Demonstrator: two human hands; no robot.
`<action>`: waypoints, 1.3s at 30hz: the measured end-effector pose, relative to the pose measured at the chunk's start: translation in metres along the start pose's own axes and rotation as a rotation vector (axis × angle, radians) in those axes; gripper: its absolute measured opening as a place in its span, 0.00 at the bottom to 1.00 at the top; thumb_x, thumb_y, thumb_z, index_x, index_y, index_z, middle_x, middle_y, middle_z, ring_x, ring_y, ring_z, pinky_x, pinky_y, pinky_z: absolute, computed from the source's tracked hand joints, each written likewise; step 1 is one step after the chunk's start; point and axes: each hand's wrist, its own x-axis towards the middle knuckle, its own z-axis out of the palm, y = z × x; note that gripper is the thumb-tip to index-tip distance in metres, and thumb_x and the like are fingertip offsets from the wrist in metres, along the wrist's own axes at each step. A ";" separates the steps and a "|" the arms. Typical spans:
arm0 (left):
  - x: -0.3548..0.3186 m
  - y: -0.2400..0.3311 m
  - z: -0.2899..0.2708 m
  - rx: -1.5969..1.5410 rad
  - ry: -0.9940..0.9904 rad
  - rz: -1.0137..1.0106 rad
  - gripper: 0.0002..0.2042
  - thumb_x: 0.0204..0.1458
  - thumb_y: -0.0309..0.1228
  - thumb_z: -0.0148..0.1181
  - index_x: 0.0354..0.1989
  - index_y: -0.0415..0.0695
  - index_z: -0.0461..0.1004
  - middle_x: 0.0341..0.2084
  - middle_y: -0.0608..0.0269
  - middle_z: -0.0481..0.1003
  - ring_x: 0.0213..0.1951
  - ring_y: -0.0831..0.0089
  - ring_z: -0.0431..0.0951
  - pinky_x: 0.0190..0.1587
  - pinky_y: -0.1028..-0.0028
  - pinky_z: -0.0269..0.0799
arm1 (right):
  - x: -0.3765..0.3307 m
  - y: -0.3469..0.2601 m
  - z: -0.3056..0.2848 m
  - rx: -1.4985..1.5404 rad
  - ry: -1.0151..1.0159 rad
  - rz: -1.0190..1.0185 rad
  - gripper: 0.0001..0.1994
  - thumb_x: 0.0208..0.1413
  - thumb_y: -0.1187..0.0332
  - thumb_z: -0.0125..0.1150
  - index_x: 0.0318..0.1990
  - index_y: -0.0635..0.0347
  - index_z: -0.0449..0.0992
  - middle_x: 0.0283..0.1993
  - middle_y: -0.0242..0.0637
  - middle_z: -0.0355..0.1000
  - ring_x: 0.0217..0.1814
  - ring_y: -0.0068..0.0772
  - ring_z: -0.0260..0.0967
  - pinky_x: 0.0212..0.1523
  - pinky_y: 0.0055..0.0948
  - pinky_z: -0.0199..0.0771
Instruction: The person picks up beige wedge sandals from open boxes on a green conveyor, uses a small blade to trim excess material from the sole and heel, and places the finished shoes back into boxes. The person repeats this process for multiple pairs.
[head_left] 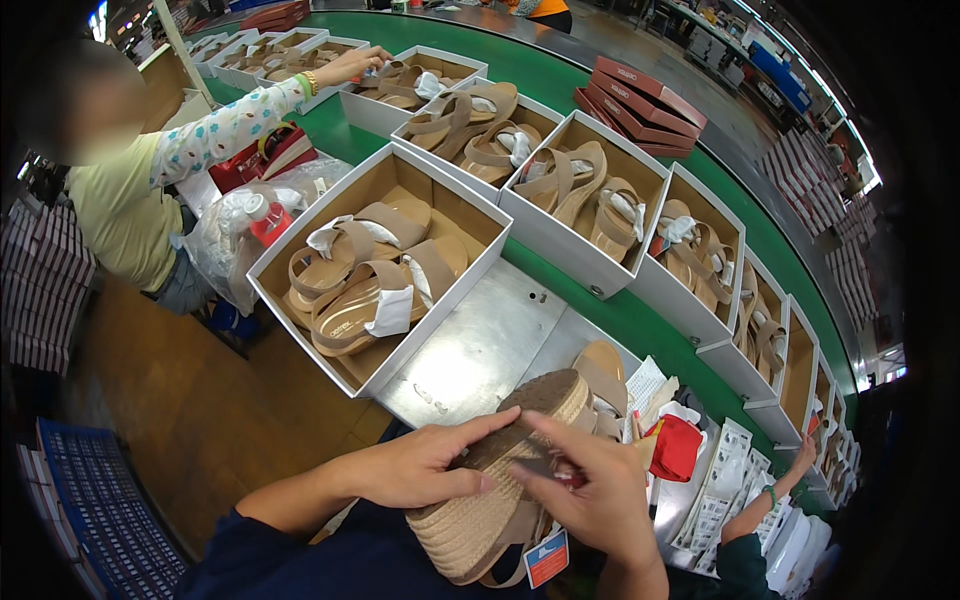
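My left hand [425,465] grips the side of a tan wedge sandal [510,480] with a woven rope sole, held upside down close to my body. My right hand [590,490] rests on the same sandal's sole, fingers bent over a small dark spot near its middle. A red-and-blue hang tag [547,558] dangles from the sandal's strap below my right hand. Just beyond lies a second tan sandal [603,375] on the metal worktop [480,345]. An open white shoe box [375,265] holding a matching pair stands further out to the left.
A row of open white boxes with tan sandals [590,200] runs along a green conveyor belt [640,320]. A person in a floral sleeve [230,125] reaches into a far box at left. Another person's hand [800,455] is at right. Red lids [640,100], a red cloth [675,447].
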 end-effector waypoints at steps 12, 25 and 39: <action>-0.003 0.007 -0.008 -0.002 -0.069 -0.051 0.39 0.56 0.28 0.58 0.75 0.41 0.44 0.60 0.47 0.68 0.59 0.61 0.70 0.62 0.69 0.62 | 0.014 0.007 0.002 0.024 -0.228 -0.016 0.20 0.38 0.81 0.63 0.43 0.55 0.82 0.29 0.37 0.78 0.28 0.37 0.77 0.30 0.30 0.76; -0.010 -0.001 -0.017 0.014 -0.052 0.002 0.36 0.62 0.37 0.53 0.74 0.41 0.43 0.63 0.41 0.64 0.63 0.55 0.67 0.64 0.66 0.59 | -0.031 0.047 -0.019 0.049 0.492 0.354 0.05 0.60 0.73 0.61 0.39 0.65 0.74 0.27 0.32 0.71 0.27 0.18 0.66 0.27 0.22 0.66; -0.003 -0.005 -0.003 0.001 0.245 0.084 0.39 0.60 0.36 0.56 0.75 0.40 0.42 0.64 0.41 0.64 0.63 0.57 0.67 0.64 0.68 0.58 | -0.101 0.191 -0.002 -0.061 0.674 0.734 0.12 0.65 0.66 0.56 0.32 0.65 0.71 0.25 0.30 0.66 0.28 0.19 0.62 0.31 0.26 0.64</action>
